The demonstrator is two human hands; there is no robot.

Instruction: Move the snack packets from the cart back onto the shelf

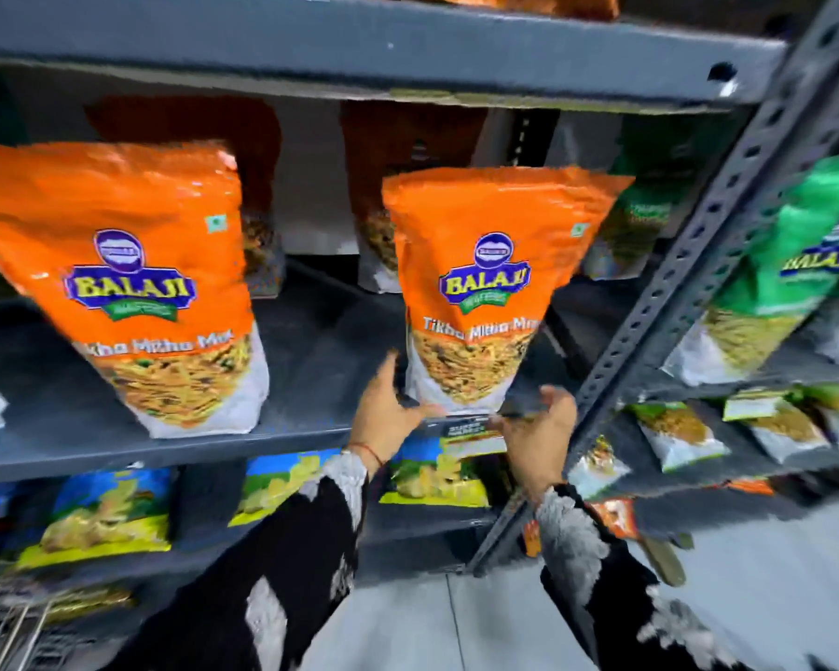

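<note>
An orange Balaji snack packet stands upright on the grey shelf, right of centre. My left hand is at its lower left corner and my right hand at its lower right corner. Both have fingers spread near the packet's base, and the blur hides whether they touch it. A second orange packet stands on the same shelf to the left. A corner of the wire cart shows at the bottom left.
More orange packets stand in shadow at the back of the shelf. Blue and yellow packets fill the shelf below. A perforated grey upright rises on the right, with green packets beyond it. Grey floor lies below.
</note>
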